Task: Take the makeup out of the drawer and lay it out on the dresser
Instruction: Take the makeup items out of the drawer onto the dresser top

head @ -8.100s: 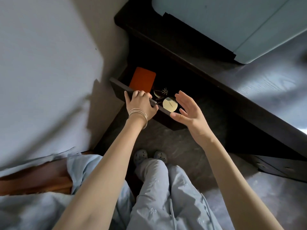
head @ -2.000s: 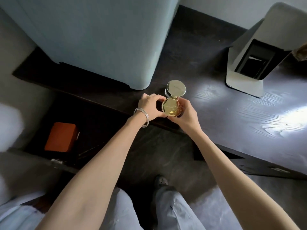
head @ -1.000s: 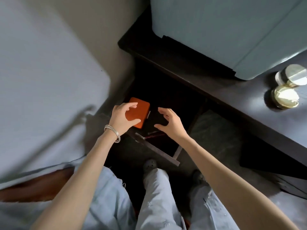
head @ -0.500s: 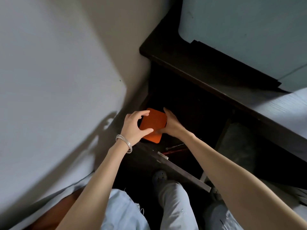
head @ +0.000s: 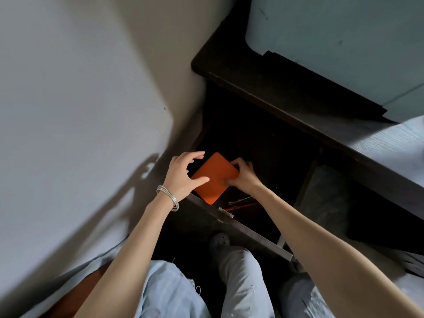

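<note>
Two hands meet on one flat orange case (head: 214, 177) with rounded corners, which sits tilted over the open drawer (head: 231, 222), its lower corner passing just over the drawer's front panel. The right hand (head: 241, 174) holds the case at its 3 o'clock edge: the thumb lies on the top face near the lower right side, and the other fingers curl around the edge and go under it, so their tips are hidden. The left hand (head: 183, 175) comes in from 9 o'clock with its fingers spread and arched; the thumb tip rests on the orange face, the index finger reaches above the upper left edge, and whether the remaining fingers touch the case cannot be told. Thin silver bangles (head: 168, 199) ring the left wrist. Both forearms run in bare from 6 o'clock.

The drawer's inside is nearly black. At about 5 o'clock from the case, a thin reddish stick (head: 241, 204) and a slim metallic one lie close to the front panel, too dim to identify. No writing or logo shows on the case.

The dark dresser (head: 309, 115) top runs from 12 to 3 o'clock, with a pale blue box (head: 344, 42) on it, cut off by the frame. Pale trousers (head: 241, 283) and a grey shoe (head: 220, 239) show at 6 o'clock, and a light wall (head: 80, 99) fills 9 o'clock.
</note>
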The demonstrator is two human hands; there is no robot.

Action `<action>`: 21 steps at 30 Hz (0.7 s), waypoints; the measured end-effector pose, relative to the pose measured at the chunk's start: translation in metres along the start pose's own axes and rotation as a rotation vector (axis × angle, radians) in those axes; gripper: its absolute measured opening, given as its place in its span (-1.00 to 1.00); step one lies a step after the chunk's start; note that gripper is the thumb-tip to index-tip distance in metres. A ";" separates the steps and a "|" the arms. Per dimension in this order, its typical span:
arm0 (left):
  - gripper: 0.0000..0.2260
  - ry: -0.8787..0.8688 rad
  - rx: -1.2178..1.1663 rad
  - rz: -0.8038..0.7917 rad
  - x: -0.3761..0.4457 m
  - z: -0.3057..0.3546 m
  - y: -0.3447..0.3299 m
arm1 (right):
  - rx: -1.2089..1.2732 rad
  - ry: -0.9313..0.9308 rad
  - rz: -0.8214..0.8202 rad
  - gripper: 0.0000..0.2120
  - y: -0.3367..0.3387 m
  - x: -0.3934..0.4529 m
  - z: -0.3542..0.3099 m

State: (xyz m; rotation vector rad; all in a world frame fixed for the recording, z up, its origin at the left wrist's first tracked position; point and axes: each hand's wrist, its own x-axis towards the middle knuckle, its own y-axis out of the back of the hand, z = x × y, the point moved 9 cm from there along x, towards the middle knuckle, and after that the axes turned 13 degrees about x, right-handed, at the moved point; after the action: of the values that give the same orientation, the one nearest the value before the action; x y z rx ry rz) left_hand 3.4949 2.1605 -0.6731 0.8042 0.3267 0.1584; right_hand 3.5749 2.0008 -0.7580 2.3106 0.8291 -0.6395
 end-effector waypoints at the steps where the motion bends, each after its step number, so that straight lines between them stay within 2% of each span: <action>1: -0.47 -0.001 0.000 -0.004 0.000 0.000 0.000 | 0.028 0.019 -0.003 -0.40 0.001 -0.002 -0.001; 7: -0.45 0.001 -0.014 -0.036 -0.003 0.003 -0.001 | 0.150 0.126 0.035 -0.63 0.018 -0.018 -0.013; 11: -0.43 0.002 -0.009 -0.054 -0.007 0.016 -0.002 | 0.011 0.230 -0.016 -0.66 0.023 -0.036 -0.032; 14: -0.42 -0.022 -0.013 -0.052 -0.009 0.038 0.002 | -0.001 0.284 -0.022 -0.68 0.040 -0.059 -0.048; 21: -0.41 -0.112 -0.044 -0.028 -0.010 0.113 0.011 | 0.074 0.347 0.167 -0.64 0.130 -0.124 -0.070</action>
State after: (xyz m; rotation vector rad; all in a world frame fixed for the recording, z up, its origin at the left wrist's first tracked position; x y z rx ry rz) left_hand 3.5248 2.0888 -0.5902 0.7612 0.2283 0.0933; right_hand 3.5949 1.9162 -0.5852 2.5669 0.7622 -0.2009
